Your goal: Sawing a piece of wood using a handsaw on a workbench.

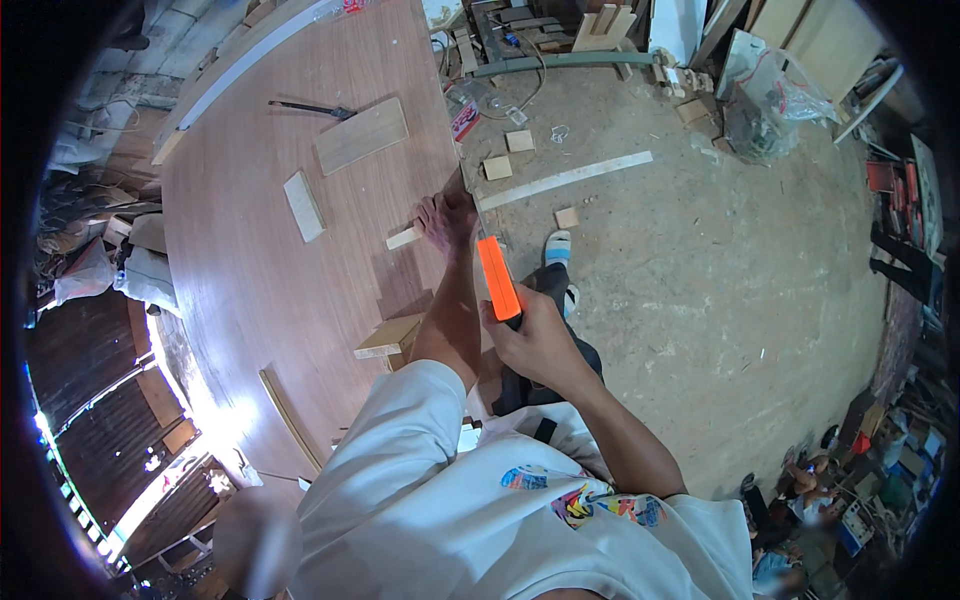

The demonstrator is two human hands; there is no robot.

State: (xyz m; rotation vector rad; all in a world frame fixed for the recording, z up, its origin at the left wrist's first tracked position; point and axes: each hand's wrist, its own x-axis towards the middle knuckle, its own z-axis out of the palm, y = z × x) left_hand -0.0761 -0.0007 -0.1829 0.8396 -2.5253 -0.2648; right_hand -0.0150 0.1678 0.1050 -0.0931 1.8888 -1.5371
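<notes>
My left hand (448, 222) presses down at the edge of the wood-topped table, its fingers bent over a pale wood strip (403, 238). One short end of the strip shows left of the fingers. Beyond the table edge a long pale wood strip (570, 179) reaches right, roughly in line with it; the hand hides whether they are one piece. My right hand (535, 345) is closed round the grip of a handsaw (499, 280) with an orange handle, seen from above. Its thin blade runs edge-on beside the table edge, close to my left hand, and is hard to make out.
On the table (250, 230) lie a flat board (362, 136), a dark slim tool (310, 108), a small white-edged board (304, 206) and wood blocks (390, 338). Offcuts (497, 167) lie on the floor. A plastic bag (765, 115) stands far right; people sit lower right.
</notes>
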